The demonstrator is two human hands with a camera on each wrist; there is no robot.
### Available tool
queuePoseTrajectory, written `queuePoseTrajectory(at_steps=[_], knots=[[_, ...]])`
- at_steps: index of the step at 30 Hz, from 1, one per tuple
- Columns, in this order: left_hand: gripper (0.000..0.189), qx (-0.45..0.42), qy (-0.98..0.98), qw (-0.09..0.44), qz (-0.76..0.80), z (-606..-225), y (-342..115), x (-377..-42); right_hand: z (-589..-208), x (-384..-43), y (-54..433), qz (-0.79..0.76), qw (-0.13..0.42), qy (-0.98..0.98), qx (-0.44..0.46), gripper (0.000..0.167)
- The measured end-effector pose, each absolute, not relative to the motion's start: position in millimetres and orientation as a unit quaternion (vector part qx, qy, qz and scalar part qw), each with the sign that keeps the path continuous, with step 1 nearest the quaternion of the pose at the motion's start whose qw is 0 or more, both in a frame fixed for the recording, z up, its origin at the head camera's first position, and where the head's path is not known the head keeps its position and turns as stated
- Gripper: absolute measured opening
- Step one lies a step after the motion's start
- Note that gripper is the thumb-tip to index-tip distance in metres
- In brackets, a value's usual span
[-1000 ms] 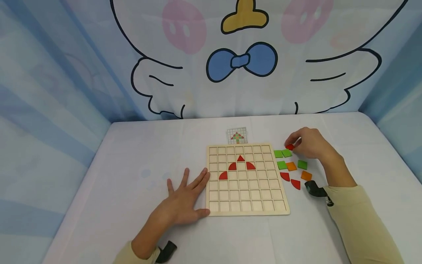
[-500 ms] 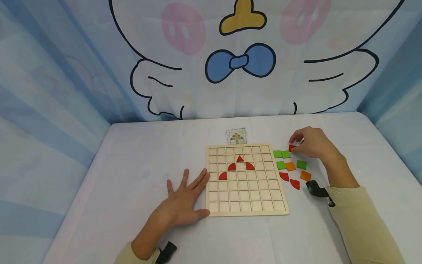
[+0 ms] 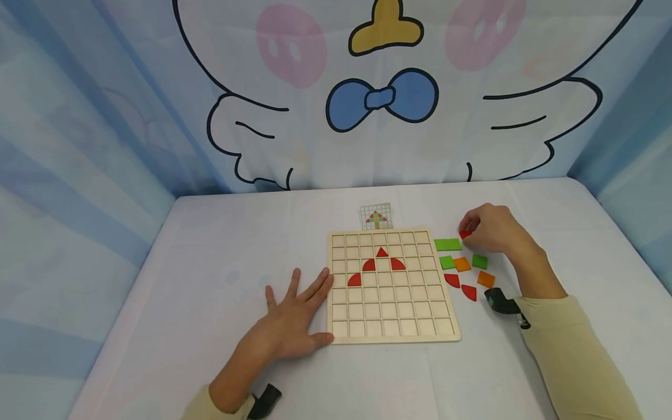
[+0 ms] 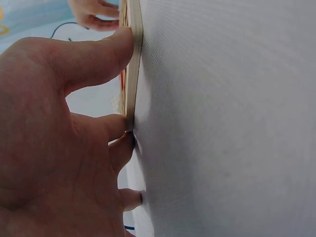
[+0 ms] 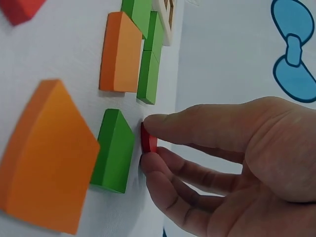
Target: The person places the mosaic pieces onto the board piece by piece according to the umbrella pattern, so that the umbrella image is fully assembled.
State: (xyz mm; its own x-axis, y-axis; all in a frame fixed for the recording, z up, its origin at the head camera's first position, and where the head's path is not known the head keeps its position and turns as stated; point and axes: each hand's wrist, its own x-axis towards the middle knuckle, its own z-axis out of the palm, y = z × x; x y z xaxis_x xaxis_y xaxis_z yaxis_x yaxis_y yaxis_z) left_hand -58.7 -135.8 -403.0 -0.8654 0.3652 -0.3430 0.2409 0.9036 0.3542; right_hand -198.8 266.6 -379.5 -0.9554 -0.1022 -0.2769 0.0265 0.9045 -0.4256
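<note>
My left hand (image 3: pixel 291 324) lies spread on the table, fingertips and thumb against the left edge of a wooden grid board (image 3: pixel 395 340). The left wrist view has the thumb (image 4: pixel 106 54) on the board's side. A red triangle (image 3: pixel 382 252) and several red quarter-circle pieces (image 3: pixel 354 280) sit in the board's cells. Right of the board, my right hand (image 3: pixel 496 230) pinches a small red block (image 5: pixel 149 138) between thumb and fingers, close over the table. The fingers partly cover its shape. Two green square tiles (image 3: pixel 447 245) lie side by side just left of that hand.
More loose pieces lie right of the board: green tiles (image 3: pixel 479 261), orange tiles (image 3: pixel 486 279) and red quarter circles (image 3: pixel 469 293). A small pattern card (image 3: pixel 376 216) with a coloured tree-like figure lies behind the board. Cartoon-printed cloth (image 3: pixel 383 151) hangs behind the table.
The right hand has shifted slightly right with the red block, which shows turned between its fingers. The two upper green tiles now line up in one strip. The left hand has stayed put.
</note>
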Motion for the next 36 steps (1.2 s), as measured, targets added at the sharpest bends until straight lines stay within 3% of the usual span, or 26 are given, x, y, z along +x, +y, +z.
queuePoseTrajectory(at_steps=[21, 36], knots=[[0.099, 0.158, 0.955, 0.207, 0.143, -404.6, -135.2, -60.6, -370.2, -195.0, 265.3, -0.234, 0.137, 0.962, -0.043, 0.018], [0.099, 0.159, 0.955, 0.209, 0.141, -405.3, -134.8, -61.2, -358.3, -176.0, 232.1, -0.275, 0.161, 0.936, -0.153, 0.018]])
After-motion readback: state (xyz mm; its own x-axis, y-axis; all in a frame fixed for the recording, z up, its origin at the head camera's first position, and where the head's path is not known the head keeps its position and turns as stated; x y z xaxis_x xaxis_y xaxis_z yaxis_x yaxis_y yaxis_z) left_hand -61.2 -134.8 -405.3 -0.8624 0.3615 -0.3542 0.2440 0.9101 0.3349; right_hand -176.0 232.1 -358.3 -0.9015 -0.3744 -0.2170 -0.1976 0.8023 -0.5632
